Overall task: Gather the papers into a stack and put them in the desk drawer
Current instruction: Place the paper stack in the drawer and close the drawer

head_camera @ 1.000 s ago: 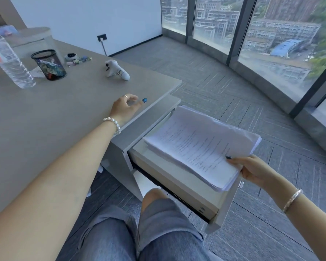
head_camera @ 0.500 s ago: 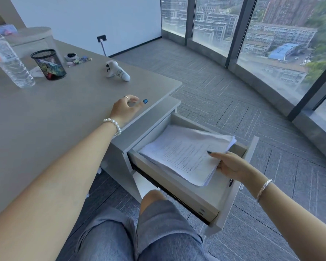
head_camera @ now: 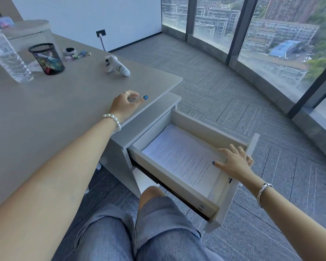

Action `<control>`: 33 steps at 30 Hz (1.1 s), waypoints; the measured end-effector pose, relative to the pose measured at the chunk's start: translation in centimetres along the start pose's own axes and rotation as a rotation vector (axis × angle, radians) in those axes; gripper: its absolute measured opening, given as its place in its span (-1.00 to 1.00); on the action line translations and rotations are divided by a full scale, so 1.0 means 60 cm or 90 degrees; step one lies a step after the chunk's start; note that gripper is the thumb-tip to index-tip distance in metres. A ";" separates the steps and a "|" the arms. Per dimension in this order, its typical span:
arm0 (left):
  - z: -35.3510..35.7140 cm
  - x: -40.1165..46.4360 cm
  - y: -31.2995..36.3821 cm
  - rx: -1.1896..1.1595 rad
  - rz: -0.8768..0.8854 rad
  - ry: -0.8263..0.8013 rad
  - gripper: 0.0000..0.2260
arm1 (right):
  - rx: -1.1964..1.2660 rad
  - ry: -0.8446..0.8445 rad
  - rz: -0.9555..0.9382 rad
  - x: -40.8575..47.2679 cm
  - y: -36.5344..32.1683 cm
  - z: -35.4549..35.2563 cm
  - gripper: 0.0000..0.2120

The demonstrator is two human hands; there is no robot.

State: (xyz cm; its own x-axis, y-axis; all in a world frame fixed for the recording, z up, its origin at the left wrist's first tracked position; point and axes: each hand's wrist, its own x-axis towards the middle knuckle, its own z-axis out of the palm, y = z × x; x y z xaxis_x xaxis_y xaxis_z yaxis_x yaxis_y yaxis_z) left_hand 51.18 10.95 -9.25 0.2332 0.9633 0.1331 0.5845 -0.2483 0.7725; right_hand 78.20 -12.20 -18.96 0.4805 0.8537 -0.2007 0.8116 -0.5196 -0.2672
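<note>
Papers (head_camera: pixel 183 159) lie flat as 1 stack inside the open desk drawer (head_camera: pixel 169 178), so stowing looks done; closing remains. Right hand (head_camera: pixel 235 162) rests fingers spread on the drawer front, holding nothing. Left hand (head_camera: pixel 125 105) sits loosely curled, empty, on the desk (head_camera: pixel 55 102).

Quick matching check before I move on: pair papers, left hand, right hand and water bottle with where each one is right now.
Things:
1. papers
2. left hand
3. right hand
4. water bottle

Places:
A. standing at the far left of the desk
B. resting on the desk edge above the drawer
C. lying flat inside the open drawer
D. at the drawer's front end, fingers spread, thumb over the papers

Pairs: 1-C, 2-B, 3-D, 4-A
</note>
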 end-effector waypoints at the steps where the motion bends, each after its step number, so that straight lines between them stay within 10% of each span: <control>1: 0.000 0.000 0.000 0.002 -0.001 -0.002 -0.63 | -0.002 0.006 -0.010 -0.001 0.002 0.006 -0.43; 19: 0.002 0.000 0.004 0.007 0.000 0.008 -0.63 | 0.251 0.106 -0.116 0.064 -0.140 0.023 -0.45; 33: 0.001 0.006 -0.001 -0.019 -0.013 0.005 -0.64 | 0.441 0.015 -0.177 0.062 -0.149 0.061 0.19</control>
State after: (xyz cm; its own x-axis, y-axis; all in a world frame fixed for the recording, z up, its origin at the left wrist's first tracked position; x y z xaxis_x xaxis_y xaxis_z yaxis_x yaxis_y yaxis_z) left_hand 51.27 11.34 -9.28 0.2154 0.9688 0.1225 0.5654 -0.2260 0.7932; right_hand 71.51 -4.50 -20.74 0.3017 0.9532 -0.0215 0.5120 -0.1810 -0.8397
